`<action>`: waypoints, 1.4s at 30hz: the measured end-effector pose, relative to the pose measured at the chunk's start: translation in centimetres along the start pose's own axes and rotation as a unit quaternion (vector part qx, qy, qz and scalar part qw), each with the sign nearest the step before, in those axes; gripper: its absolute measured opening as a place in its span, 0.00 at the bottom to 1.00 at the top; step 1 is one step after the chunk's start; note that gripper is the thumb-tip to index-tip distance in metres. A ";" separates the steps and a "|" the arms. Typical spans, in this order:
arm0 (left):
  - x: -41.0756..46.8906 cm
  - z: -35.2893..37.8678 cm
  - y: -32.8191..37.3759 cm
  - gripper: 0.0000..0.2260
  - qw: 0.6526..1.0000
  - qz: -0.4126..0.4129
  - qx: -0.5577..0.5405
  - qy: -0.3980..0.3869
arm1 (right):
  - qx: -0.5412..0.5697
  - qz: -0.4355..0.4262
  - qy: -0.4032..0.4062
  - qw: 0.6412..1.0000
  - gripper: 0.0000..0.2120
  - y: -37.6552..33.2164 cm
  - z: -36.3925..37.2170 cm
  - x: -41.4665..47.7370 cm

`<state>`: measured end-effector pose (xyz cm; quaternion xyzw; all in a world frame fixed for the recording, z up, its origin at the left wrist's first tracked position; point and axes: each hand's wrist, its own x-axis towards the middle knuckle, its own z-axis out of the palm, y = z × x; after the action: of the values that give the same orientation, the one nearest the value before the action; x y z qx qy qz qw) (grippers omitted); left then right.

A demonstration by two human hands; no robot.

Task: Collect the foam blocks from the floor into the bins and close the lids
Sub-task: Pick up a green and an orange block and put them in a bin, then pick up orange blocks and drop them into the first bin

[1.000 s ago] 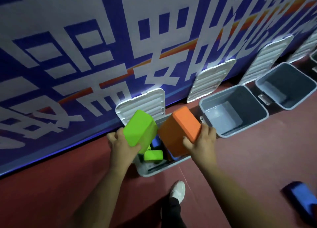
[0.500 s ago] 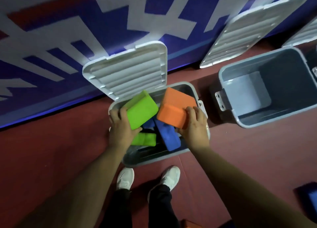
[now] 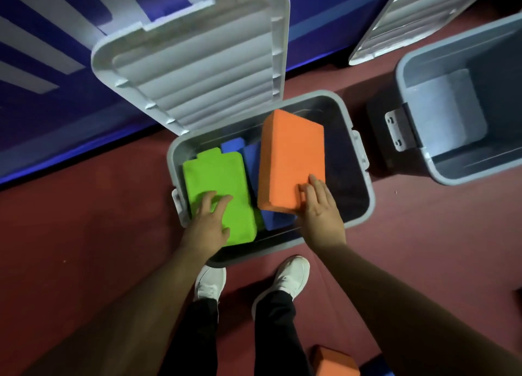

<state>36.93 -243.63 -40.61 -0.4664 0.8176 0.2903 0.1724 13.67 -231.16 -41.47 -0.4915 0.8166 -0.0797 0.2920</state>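
Two blocks were being packed into the bin [image 3: 364,206]: left hand [image 3: 210,223], fingers spread, pressed green block [image 3: 217,177]; right hand [image 3: 322,211] clamped orange block [image 3: 291,155]. Next step probably required release, then closing the lid [image 3: 197,64].

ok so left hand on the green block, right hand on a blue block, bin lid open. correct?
Not quite. In the head view the right hand holds the orange block, not a blue one; the blue blocks lie untouched lower in the bin. The rest stands: left hand on the green block, lid open.
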 end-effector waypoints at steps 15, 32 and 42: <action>-1.9 -23.4 7.6 0.28 0.990 0.054 -0.106 0.076 | 0.054 0.153 0.077 0.984 0.33 -10.8 -21.9 -5.3; -29.8 -44.6 41.3 0.15 0.888 0.437 -0.071 0.124 | 0.125 0.333 0.437 0.826 0.26 -15.3 -48.6 -40.8; -52.6 -26.9 59.5 0.19 0.806 0.592 -0.002 0.008 | 0.127 0.504 0.516 0.681 0.23 -5.2 -43.0 -74.4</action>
<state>11.89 -202.30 27.84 0.1057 0.9358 0.3338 -0.0401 19.51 -177.40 25.49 0.1551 0.9441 -0.2650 -0.1202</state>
